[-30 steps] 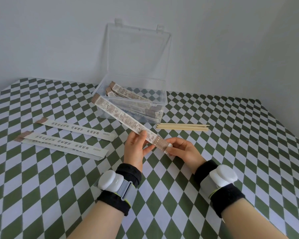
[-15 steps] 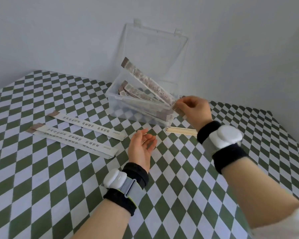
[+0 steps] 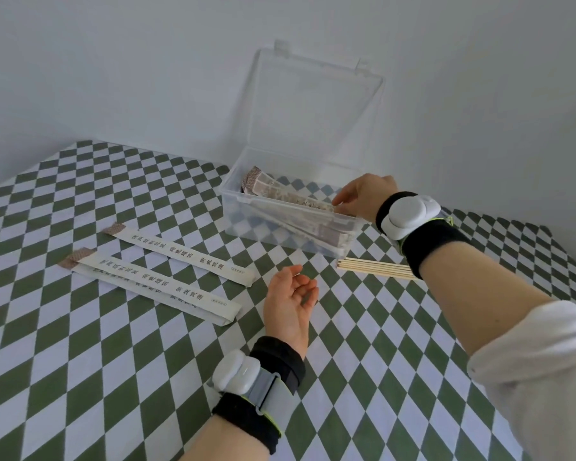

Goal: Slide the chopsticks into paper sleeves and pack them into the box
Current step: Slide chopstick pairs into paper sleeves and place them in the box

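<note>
A clear plastic box [image 3: 235, 198] stands open at the back of the table, with several sleeved chopsticks inside. My right hand [image 3: 363, 196] hovers over its right end, fingertips pinching the end of the topmost sleeved chopsticks [image 3: 280, 192], which lie slanted on the pile. My left hand [image 3: 291, 302] rests on the table in front of the box, palm up, fingers apart, holding nothing. Bare wooden chopsticks [image 3: 374, 268] lie just right of the box's front corner, partly hidden by my right forearm. Empty paper sleeves [image 3: 180, 255] lie flat to the left, with two more overlapping [image 3: 153, 287] nearer me.
The box's clear lid [image 3: 313, 111] stands upright against the white wall. A green-and-white checkered cloth [image 3: 80, 361] covers the table. Both wrists wear black bands with white devices.
My right hand has carried the sleeved chopsticks from in front of me to the box and lowered them onto the pile. My left hand let go and stayed low on the table.
</note>
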{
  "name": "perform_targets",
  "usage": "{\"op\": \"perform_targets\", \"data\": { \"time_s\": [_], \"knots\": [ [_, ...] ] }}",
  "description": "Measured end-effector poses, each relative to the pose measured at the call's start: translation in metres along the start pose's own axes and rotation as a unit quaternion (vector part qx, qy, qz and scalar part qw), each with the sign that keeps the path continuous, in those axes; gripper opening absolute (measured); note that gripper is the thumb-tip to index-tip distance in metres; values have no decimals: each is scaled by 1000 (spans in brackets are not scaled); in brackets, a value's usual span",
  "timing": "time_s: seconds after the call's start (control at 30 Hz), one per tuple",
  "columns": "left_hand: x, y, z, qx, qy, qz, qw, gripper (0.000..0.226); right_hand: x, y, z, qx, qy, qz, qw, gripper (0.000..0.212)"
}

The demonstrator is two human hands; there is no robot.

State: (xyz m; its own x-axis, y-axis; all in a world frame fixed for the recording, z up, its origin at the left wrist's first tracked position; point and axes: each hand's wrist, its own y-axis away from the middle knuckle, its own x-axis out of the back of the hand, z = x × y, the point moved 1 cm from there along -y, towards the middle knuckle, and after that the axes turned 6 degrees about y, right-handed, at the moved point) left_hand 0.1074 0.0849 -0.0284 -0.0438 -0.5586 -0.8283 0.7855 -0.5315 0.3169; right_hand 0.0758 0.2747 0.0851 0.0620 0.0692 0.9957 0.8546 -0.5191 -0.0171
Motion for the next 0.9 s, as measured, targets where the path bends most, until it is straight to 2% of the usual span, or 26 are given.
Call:
{"op": "perform_targets", "data": {
  "time_s": [0.13, 0.23, 0.3, 0.37, 0.43, 0.53, 0.6, 0.73, 0.9],
  "knots": [
    [1, -3, 2, 3, -1, 3, 1000, 20, -5, -10, -7, -2, 71, -66, 995, 19],
    [1, -6, 3, 8, 2, 7, 1000, 21, -7, -18, -11, -13, 84, -107, 991, 40],
    [2, -8, 4, 10, 5, 14, 1000, 20, -8, -16, -14, -11, 87, -108, 990, 52],
    [3, -10, 6, 12, 7, 19, 1000, 20, -2, -8, -15, 11, 57, -58, 997, 56],
    [3, -11, 8, 12, 11, 22, 1000, 20, 8, 9, -14, 30, -48, 42, 998, 53],
    [3, -14, 11, 9, 5, 29, 1000, 21, 8, 47, -14, 50, -227, 190, 954, 43],
    [0, -14, 12, 7, -3, 24, 1000, 20, -8, 75, -10, 40, -282, 226, 932, 36],
    [-9, -13, 14, -17, -34, 2, 999, 12, -60, 113, -7, -32, -339, 158, 927, 27],
    [-7, -1, 16, -21, -107, -23, 994, 3, -96, 142, 8, -100, -320, 71, 939, 26]
  ]
}}
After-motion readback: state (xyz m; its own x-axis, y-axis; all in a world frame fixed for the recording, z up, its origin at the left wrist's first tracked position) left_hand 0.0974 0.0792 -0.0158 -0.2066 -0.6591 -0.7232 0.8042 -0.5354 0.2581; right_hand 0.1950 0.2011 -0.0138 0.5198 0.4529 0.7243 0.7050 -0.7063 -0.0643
